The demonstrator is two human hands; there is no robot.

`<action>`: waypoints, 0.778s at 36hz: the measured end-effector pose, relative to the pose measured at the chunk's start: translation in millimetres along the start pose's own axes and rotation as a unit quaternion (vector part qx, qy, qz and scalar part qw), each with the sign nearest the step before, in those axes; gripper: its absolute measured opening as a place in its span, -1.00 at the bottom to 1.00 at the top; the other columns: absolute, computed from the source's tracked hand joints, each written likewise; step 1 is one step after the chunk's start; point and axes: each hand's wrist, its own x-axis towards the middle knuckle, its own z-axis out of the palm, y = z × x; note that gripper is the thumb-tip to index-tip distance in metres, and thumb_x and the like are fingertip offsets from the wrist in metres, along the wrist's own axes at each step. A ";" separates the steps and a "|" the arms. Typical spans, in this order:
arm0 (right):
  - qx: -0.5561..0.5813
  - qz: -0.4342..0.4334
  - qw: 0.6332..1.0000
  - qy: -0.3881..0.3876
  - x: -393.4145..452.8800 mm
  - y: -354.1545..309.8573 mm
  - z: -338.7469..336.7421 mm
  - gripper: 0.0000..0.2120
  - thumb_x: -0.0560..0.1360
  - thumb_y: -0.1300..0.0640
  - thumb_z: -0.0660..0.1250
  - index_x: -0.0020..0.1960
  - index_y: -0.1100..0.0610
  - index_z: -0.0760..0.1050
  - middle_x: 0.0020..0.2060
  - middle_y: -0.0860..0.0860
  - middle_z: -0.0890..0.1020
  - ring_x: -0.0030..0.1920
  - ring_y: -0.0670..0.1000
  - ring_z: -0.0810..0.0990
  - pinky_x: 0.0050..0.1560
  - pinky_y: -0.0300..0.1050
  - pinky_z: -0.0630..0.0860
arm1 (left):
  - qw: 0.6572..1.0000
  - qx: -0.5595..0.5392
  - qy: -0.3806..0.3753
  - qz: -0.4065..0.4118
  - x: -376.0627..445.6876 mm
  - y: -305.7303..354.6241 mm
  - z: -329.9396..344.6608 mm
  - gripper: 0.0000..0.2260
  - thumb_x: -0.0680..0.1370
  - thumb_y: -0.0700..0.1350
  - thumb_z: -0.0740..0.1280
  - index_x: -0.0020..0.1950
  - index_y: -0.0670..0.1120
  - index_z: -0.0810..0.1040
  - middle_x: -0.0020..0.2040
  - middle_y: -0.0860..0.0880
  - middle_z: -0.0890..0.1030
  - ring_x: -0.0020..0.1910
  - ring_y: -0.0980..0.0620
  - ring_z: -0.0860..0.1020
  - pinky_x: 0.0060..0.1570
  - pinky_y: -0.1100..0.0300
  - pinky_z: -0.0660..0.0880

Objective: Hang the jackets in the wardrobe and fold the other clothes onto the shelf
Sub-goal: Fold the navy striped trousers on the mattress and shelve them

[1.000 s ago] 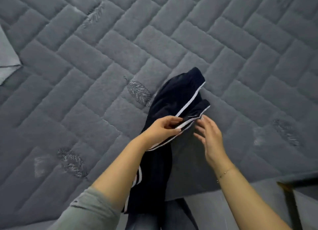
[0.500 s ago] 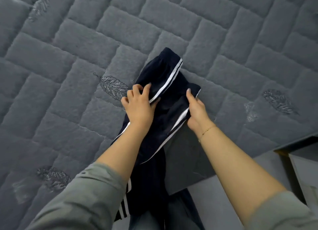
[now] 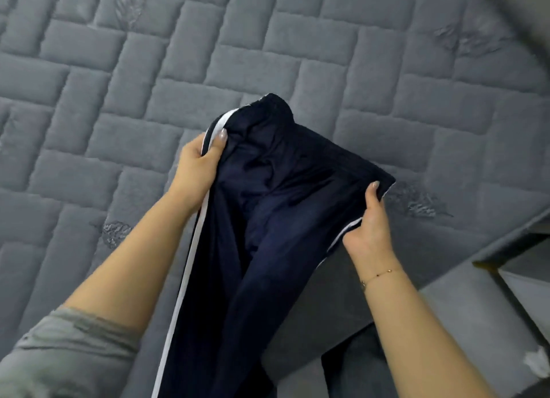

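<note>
Here, L hand (image 3: 198, 171) & R hand (image 3: 369, 228) each grip navy track pants (image 3: 268, 207) w/ white stripe, over grey bed (image 3: 119, 106); no readable label.

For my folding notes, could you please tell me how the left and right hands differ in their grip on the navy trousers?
The left hand grips the white-striped edge of the navy trousers higher; the right hand pinches the opposite edge lower. Only the right wrist wears a thin bracelet. Both hold them above the grey quilted mattress.

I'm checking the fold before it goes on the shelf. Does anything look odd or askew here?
Nothing damaged. The navy trousers are unfolded, stretched at the waistband between the left hand and right hand, legs trailing off the quilted mattress edge.
</note>
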 end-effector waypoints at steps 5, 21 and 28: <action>-0.009 -0.054 0.998 0.010 36.5 -115.6 -28.9 -0.66 0.57 -0.16 0.26 0.26 -0.04 0.53 0.22 -0.03 0.62 0.23 0.03 0.58 0.33 0.09 0.45 | 0.998 -0.001 -0.057 -0.013 52.7 66.9 122.5 -0.81 0.65 -0.03 0.23 -0.07 0.04 0.61 -0.22 0.19 0.67 -0.20 0.27 0.61 -0.19 0.37 0.52; -0.063 -0.156 0.979 0.113 141.0 -278.2 -122.9 -0.69 0.60 0.28 0.24 0.34 0.20 0.47 0.21 0.12 0.60 0.21 0.08 0.58 0.23 -0.03 0.53 | 0.981 0.168 -0.091 -0.040 133.6 72.3 348.6 -0.56 0.51 -0.09 0.44 0.33 -0.12 0.40 0.19 -0.01 0.55 0.08 0.06 0.54 0.08 0.23 0.50; -0.153 -0.188 0.954 0.178 94.5 -201.5 -130.1 -0.60 0.56 0.28 0.30 0.37 0.09 0.38 0.13 -0.13 0.52 0.05 -0.28 0.52 0.02 -0.46 0.45 | 0.972 0.226 -0.056 -0.041 29.5 0.2 277.1 -0.53 0.49 -0.10 0.46 0.36 -0.03 0.41 0.25 0.04 0.43 0.18 0.11 0.44 0.24 0.22 0.38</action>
